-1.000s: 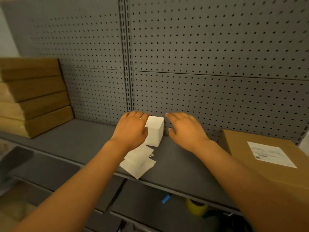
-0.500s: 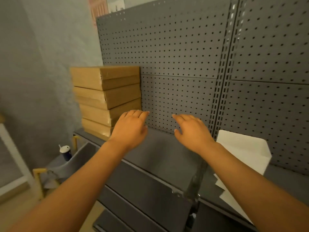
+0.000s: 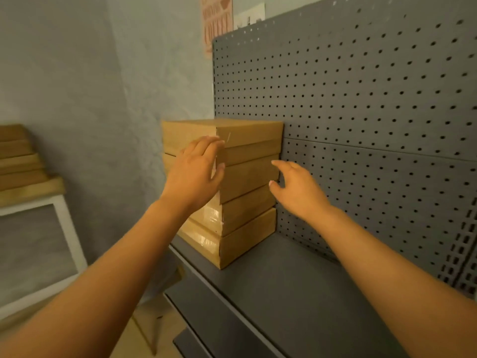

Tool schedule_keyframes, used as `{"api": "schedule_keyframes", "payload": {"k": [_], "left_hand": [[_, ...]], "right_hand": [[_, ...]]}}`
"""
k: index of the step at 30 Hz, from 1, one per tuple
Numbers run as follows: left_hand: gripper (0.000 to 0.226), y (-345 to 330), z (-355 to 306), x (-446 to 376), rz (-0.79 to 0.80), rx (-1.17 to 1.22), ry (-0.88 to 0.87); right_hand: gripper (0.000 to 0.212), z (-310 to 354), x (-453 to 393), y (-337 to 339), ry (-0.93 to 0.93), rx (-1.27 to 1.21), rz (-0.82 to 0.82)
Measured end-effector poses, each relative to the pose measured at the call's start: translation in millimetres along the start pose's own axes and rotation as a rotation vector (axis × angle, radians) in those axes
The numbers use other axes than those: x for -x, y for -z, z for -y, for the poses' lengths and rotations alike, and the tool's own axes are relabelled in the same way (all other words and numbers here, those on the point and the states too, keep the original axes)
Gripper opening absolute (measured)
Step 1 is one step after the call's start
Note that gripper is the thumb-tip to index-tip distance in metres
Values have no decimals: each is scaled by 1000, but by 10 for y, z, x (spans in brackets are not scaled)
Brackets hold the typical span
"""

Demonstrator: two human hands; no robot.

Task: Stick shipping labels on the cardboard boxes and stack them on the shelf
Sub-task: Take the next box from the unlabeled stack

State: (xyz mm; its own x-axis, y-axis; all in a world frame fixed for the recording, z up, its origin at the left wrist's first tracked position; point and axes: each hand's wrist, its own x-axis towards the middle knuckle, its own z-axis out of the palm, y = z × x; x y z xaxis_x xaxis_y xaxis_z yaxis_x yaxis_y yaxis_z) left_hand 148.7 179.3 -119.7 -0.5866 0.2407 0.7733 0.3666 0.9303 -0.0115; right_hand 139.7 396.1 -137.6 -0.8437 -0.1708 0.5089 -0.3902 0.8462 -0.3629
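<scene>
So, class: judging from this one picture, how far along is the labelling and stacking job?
Done: four flat brown cardboard boxes stand stacked on the grey metal shelf. In hand: nothing; the left hand and right hand reach, open, toward the stack. Left: no labels show on the visible faces.

Dim, warm indoor light, softly blurred throughout.

Glare is seen on the taped box sides (image 3: 206, 228) at 6 o'clock of the stack. The pegboard (image 3: 361, 99) lines are bowed toward 3 o'clock by wide-angle distortion, and the poster (image 3: 216, 21) at 12 o'clock is smeared beyond reading.
</scene>
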Motion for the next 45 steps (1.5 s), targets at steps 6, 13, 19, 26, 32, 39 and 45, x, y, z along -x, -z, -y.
{"api": "schedule_keyframes", "payload": {"k": [6,13,19,26,32,39,45], "left_hand": [[42,-2,504,-399,-142,225,108],[54,-227,1302,-841,-48,429,438],[56,-495,1740,-965,51,630,523],[61,-613,2027,-1090,35,957,774],[71,-709,2012,-1099,149,1129,807],[64,-592,1974,-1012,121,1208,783],[54,-437,1939,-915,106,1361,729]], "right_hand": [[53,265,-577,-76,-77,-157,-110],[77,704,-992,-214,-294,-327,-189],[95,920,-1132,-420,-407,-352,-249],[75,952,-1094,-447,-469,-483,-275],[71,1040,-1030,-458,-513,-548,-315],[64,1148,-959,-428,-629,-678,-299],[74,1232,-831,-302,-545,-704,-409]]}}
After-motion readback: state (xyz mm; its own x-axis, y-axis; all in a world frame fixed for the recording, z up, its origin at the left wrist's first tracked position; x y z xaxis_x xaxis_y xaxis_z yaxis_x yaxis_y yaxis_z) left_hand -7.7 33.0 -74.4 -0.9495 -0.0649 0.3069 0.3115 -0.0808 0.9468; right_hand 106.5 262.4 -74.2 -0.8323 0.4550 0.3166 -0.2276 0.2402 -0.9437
